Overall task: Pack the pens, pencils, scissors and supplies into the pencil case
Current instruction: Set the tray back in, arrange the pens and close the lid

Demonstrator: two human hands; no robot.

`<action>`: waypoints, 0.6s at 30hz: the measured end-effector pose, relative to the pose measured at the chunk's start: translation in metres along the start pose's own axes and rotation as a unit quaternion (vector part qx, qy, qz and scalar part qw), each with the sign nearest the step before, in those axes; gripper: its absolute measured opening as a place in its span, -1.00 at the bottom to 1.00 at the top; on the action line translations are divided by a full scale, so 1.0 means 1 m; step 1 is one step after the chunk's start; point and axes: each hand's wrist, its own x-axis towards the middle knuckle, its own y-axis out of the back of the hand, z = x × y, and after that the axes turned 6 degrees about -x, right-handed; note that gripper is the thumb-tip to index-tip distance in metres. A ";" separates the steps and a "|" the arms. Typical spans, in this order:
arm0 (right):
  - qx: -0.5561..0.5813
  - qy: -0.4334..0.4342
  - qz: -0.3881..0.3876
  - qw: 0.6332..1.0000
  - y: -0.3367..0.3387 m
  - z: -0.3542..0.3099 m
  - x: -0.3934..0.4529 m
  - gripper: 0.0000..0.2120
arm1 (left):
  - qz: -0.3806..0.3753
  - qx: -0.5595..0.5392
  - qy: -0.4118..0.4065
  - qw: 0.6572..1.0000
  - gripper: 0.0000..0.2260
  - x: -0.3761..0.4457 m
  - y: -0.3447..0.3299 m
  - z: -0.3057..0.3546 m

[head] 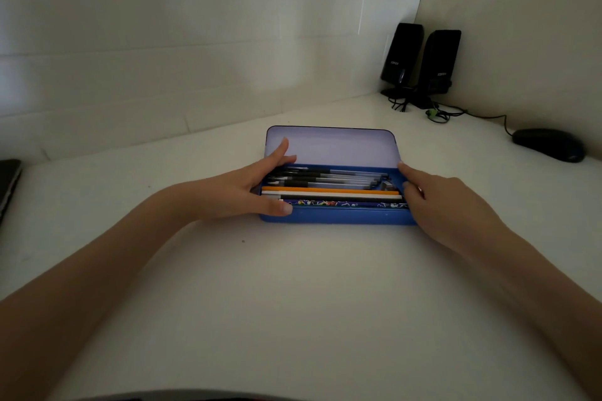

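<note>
A blue pencil case point(338, 217) lies open on the white desk, its pale lid point(335, 146) raised at the back. Inside lie several clear pens with black grips point(329, 177), an orange pencil point(329, 189), a white pencil point(338, 195) and a patterned blue pencil point(338, 204). My left hand point(250, 185) rests at the case's left end, thumb on the front wall, fingers straight and touching the pen tips and the lid. My right hand point(446, 198) is at the right end, index finger stretched to the back corner, other fingers inside the case.
Two black speakers point(420, 62) with cables stand in the back right corner. A black mouse point(549, 144) lies on the right of the desk. A dark flat object point(8, 185) sits at the left edge. A white wall runs behind the desk.
</note>
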 end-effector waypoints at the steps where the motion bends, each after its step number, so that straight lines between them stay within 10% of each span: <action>1: 0.018 -0.007 0.012 1.000 -0.001 0.000 -0.001 -0.58 | 0.003 -0.002 -0.001 1.000 -0.04 -0.001 -0.001 -0.001; 18: 0.019 0.087 -0.009 0.996 -0.012 -0.012 0.001 -0.43 | -0.020 -0.068 -0.023 0.997 0.01 -0.003 0.011 -0.006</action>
